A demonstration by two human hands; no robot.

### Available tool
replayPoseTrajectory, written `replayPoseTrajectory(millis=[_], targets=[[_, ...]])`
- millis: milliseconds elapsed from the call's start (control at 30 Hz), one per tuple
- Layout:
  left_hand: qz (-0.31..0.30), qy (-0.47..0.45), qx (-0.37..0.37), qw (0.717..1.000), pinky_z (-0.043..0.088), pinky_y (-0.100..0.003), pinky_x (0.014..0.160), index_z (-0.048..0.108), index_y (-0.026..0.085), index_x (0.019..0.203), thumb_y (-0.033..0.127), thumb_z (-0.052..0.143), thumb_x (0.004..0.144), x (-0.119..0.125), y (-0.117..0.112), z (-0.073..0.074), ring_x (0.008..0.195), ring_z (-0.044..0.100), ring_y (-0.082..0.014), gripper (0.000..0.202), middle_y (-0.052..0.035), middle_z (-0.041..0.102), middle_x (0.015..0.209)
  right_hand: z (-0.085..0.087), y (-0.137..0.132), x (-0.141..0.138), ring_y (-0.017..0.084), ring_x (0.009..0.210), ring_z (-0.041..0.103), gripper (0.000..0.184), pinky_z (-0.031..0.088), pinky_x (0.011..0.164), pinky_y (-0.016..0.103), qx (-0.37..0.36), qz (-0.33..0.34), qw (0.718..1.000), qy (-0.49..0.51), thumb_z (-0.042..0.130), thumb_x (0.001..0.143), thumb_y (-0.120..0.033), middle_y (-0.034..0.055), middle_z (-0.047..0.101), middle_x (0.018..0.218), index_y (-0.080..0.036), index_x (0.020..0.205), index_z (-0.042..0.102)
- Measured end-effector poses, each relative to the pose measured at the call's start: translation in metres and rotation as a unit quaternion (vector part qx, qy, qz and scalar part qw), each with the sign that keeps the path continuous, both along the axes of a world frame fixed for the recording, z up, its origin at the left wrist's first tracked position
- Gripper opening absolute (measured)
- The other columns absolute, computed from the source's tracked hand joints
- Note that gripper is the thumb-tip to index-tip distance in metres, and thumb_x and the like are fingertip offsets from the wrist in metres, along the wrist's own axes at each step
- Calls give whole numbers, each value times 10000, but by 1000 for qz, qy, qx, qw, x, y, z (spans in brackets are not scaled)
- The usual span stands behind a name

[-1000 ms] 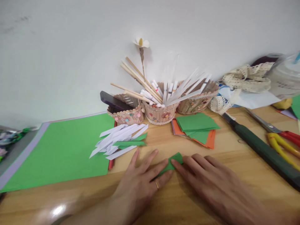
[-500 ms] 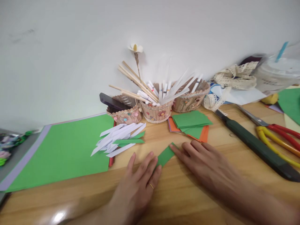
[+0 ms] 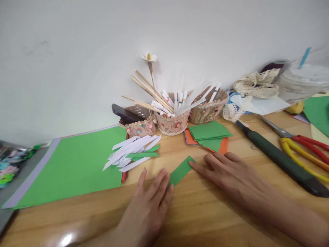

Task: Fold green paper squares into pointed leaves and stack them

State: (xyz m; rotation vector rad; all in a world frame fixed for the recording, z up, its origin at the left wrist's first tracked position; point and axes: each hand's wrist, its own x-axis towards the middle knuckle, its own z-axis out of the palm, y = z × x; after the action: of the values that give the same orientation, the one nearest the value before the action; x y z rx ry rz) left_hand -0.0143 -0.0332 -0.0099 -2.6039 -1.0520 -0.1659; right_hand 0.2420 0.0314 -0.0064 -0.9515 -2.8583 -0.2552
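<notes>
A small green paper rectangle (image 3: 181,171) lies slantwise on the wooden table between my hands. My left hand (image 3: 151,202) rests flat with its fingers spread, and its fingertips touch the paper's lower left end. The index finger of my right hand (image 3: 226,175) is stretched out onto the paper's upper right end, while its other fingers are bent; the thumb is hidden. Neither hand lifts the paper. Just beyond it is a stack of green paper pieces (image 3: 209,131) over orange paper (image 3: 224,145). White and green paper strips (image 3: 135,151) are heaped to the left.
Large green sheets (image 3: 74,168) cover the left side. Decorated baskets (image 3: 172,124) with sticks and markers stand against the wall. On the right are a dark green-handled tool (image 3: 280,157), scissors (image 3: 290,137), lace ribbon (image 3: 257,84) and a lidded plastic cup (image 3: 303,80).
My left fingers have slid slightly down and left along the green paper, and my right index finger has drawn back a little, so more of the paper shows. The camera has shifted slightly.
</notes>
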Motion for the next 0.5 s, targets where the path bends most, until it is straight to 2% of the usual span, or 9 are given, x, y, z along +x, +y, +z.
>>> replayPoseTrajectory(millis=[200,367,500], targets=[[-3,-25,15,1000,-29,-525,1096,654,149,1019,166,304,959,-2,-2,1,1137,506,-215,356,-77,663,1115,-4,13,11,172,706,528,427,326,611,308,96,-28,994,-35,339,843,-22,67,585,902,-126,1233,475],[-12,-79,44,996,36,-523,1106,646,158,1023,174,338,962,-3,4,-2,1154,494,-203,315,-48,678,1088,-5,10,8,184,724,526,436,338,618,318,89,-28,995,-37,381,824,-31,73,581,922,-127,1239,474],[-23,-17,28,999,19,-492,1109,561,150,1188,100,258,954,-1,10,-2,1207,447,-181,385,-35,591,1247,-3,-3,-4,198,754,512,457,374,667,335,44,2,999,-3,431,803,-84,77,562,927,-141,1256,462]])
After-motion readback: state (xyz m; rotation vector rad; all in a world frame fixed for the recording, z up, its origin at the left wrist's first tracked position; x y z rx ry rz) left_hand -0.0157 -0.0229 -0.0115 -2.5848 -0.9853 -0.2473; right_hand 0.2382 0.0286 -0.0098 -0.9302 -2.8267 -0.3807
